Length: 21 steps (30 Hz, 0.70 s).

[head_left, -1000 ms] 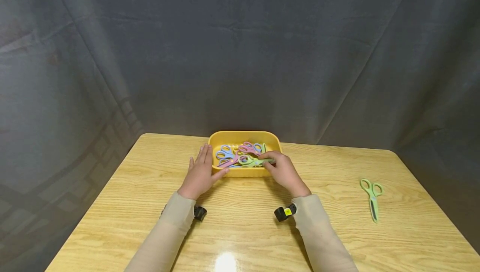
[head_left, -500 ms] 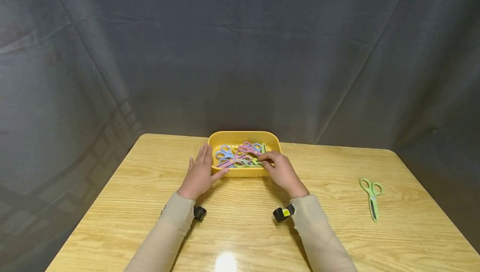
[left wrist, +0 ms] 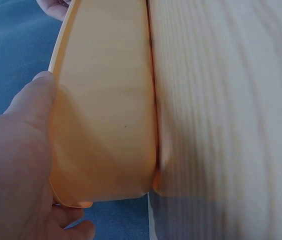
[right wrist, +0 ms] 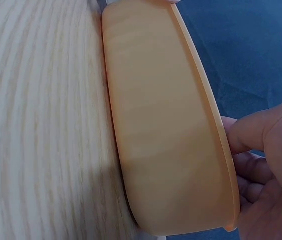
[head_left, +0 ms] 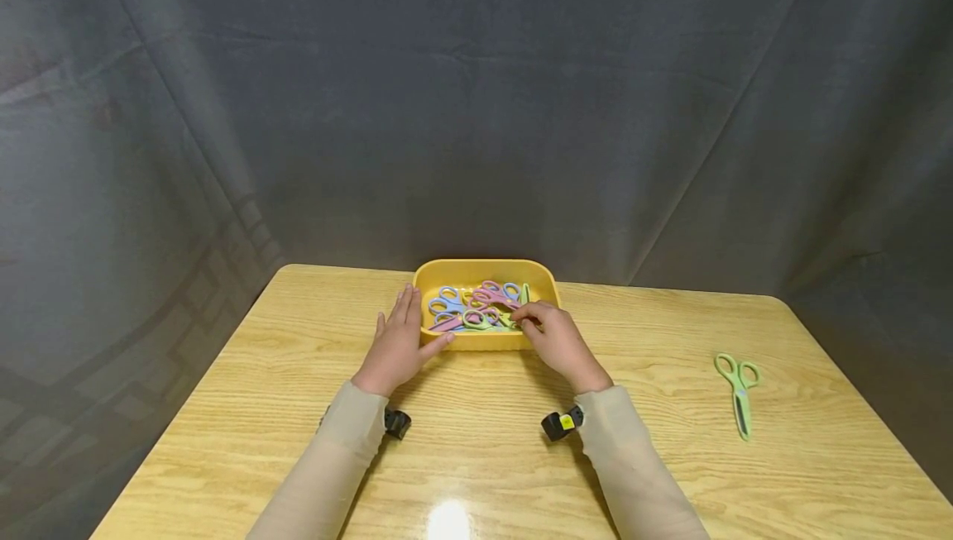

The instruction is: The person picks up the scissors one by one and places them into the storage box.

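Note:
A yellow bin [head_left: 476, 341] stands near the table's back edge. Inside lie several scissors: blue [head_left: 445, 302], pink [head_left: 491, 295] and green [head_left: 476, 320]. My left hand [head_left: 396, 346] rests at the bin's front left corner, fingers straight along its left side and thumb [left wrist: 38, 95] on the front rim. Over the right front corner my right hand [head_left: 560, 341] reaches in. Its thumb and curled fingers pinch green scissors low in the pile; the grip itself is mostly hidden. In the right wrist view, the bin wall hides the fingertips of the right hand [right wrist: 266, 165].
Another pair of green scissors [head_left: 739, 395] lies on the wooden table [head_left: 476, 457], well to the right of the bin. A dark curtain [head_left: 476, 126] hangs behind the table.
The green scissors at the right fingers swung down low in the bin, and their handles then shifted slightly left and up. The right hand moved very little; the left hand stayed still.

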Tool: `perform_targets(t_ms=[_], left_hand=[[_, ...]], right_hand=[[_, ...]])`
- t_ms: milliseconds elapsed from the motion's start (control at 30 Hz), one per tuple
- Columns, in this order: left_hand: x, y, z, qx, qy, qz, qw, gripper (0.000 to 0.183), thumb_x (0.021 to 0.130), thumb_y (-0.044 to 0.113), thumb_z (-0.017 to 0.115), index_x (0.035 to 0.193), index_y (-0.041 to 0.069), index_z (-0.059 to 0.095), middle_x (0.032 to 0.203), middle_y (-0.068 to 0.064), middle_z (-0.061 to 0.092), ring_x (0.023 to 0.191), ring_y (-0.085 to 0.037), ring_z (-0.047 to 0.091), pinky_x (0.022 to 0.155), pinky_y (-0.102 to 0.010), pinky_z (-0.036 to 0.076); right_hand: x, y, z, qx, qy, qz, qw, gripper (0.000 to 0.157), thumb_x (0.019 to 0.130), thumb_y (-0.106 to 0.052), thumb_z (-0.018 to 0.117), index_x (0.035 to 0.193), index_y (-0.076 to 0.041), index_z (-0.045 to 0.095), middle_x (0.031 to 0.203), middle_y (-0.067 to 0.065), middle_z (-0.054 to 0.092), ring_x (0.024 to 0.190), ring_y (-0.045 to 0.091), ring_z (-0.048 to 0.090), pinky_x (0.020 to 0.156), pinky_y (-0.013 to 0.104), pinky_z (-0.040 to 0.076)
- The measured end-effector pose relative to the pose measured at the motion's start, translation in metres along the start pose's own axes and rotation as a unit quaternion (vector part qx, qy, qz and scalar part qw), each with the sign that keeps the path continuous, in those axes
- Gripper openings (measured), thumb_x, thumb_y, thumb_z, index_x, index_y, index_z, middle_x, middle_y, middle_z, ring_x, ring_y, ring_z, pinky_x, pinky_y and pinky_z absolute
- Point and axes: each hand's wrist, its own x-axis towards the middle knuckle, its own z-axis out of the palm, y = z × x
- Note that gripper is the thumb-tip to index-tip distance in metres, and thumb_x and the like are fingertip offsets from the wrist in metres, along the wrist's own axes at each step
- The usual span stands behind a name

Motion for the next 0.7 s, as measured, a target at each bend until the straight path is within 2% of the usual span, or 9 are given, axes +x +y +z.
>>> perform_targets(t_ms=[533, 700], left_hand=[[-0.0003, 0.0000, -0.0010, 0.005, 0.001, 0.002, 1.0000, 0.104, 0.097, 0.058, 0.060, 0.160, -0.006, 0.008, 0.168, -0.022, 0.004, 0.155, -0.036, 0.005, 0.119, -0.065, 0.007], [-0.0006, 0.0015, -0.0020, 0.018, 0.005, 0.005, 0.9998, 0.103, 0.097, 0.058, 0.060, 0.159, -0.008, 0.010, 0.167, -0.023, 0.006, 0.155, -0.038, 0.007, 0.119, -0.065, 0.008]], right_hand=[[-0.0005, 0.0007, -0.0056, -0.007, -0.037, -0.005, 0.999, 0.018, 0.100, -0.001, 0.059, 0.108, -0.003, 0.075, 0.109, 0.010, 0.071, 0.100, 0.026, 0.066, 0.087, 0.044, 0.054], [-0.0009, 0.0027, -0.0076, -0.005, -0.039, -0.021, 0.999, 0.017, 0.099, -0.001, 0.061, 0.108, -0.002, 0.075, 0.109, 0.010, 0.071, 0.100, 0.027, 0.066, 0.089, 0.045, 0.054]])
